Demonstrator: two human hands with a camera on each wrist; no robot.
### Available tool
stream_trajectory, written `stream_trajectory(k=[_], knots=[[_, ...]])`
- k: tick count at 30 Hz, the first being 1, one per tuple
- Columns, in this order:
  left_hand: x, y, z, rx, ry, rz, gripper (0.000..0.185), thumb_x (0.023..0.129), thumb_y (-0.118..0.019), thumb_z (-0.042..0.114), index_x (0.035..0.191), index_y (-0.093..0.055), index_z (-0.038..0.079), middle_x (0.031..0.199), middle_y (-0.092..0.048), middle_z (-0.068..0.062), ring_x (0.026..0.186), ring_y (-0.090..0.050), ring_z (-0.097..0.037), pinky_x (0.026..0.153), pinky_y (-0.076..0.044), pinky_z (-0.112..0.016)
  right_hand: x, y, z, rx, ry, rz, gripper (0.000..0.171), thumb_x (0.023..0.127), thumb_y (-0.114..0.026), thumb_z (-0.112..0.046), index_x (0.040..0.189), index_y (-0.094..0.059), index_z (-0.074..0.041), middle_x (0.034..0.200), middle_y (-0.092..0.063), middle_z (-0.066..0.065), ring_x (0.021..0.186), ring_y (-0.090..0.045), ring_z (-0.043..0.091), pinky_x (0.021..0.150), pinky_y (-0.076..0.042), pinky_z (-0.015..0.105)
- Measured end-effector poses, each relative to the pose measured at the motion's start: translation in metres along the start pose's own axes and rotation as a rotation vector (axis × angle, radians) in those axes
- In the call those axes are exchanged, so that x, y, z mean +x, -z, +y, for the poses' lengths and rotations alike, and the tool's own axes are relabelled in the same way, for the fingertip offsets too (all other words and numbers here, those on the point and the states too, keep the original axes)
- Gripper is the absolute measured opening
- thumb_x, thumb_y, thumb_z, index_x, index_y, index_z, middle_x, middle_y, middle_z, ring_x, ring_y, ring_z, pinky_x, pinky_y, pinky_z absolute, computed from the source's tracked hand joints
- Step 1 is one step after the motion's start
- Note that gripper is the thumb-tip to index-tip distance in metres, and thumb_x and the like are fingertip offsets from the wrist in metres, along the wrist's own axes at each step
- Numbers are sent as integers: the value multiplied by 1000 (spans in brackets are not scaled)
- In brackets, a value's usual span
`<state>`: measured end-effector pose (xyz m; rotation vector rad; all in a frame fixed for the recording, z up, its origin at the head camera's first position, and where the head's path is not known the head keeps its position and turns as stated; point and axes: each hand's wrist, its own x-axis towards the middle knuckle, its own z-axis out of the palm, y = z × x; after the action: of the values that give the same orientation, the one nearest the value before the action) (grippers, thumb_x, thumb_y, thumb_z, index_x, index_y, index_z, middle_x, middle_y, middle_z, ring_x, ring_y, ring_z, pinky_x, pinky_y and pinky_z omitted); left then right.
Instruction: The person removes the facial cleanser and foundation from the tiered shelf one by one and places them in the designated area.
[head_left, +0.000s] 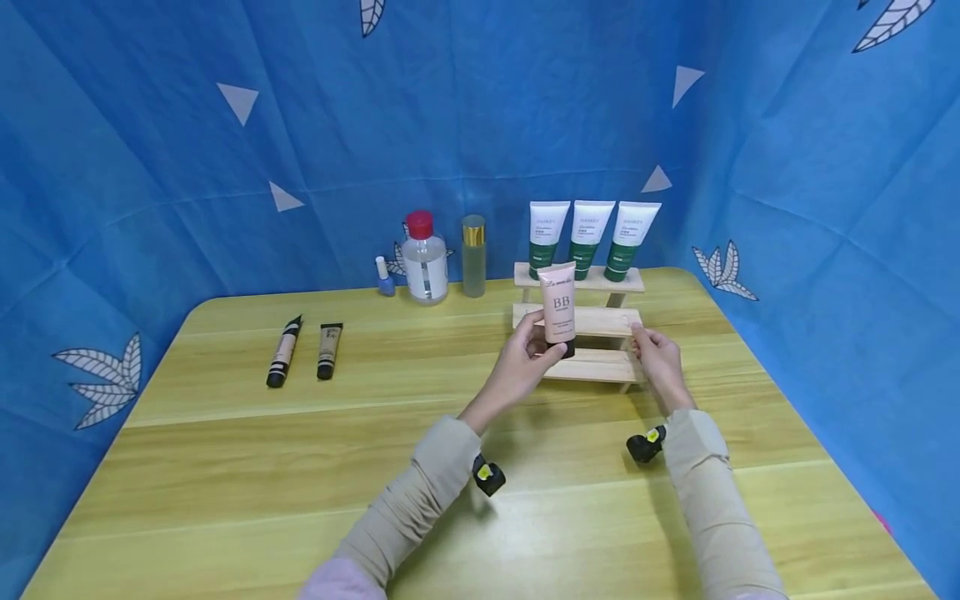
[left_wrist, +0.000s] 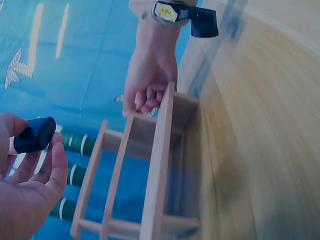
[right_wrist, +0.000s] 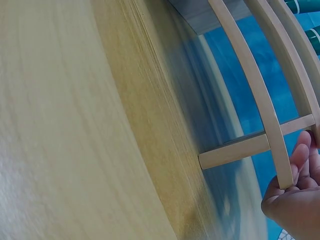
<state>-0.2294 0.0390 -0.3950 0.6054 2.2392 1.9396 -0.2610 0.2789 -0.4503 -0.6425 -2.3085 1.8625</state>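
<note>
Wooden rack point(head_left: 592, 321), steadied by the right hand point(head_left: 658, 357), could tip if the left hand point(head_left: 525, 360), gripping the BB tube point(head_left: 559, 310), knocks it.

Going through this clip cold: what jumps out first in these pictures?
The left hand holds a beige BB cream tube upright, black cap down, right in front of the stepped wooden rack at the back right of the yellow table. The right hand grips the rack's right end. Three white-and-green tubes stand in a row on the rack's top step, against the bright blue cloth backdrop.
</note>
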Motion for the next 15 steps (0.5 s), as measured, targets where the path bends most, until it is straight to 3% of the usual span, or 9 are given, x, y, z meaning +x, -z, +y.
stream_trajectory(k=[9,15], knots=[[-10,25,-6,6,74,17,53,96,-57,15,143,-35,12,125,-58,-14,108,-58,-24,87,-48,-34,-2,3,0,-7,-26,-51,41,95,-45,-54,102,-55,-15,89,-49,-7,79,-44,6,72,-38,19],[-15,39,-11,2,82,54,52,96,-56,13,143,-35,12,125,-59,-15,110,-56,-26,88,-47,-35,0,2,1,-3,-4,-41,39,96,-46,-51,100,-55,-13,87,-50,-8,77,-45,5,70,-39,18]])
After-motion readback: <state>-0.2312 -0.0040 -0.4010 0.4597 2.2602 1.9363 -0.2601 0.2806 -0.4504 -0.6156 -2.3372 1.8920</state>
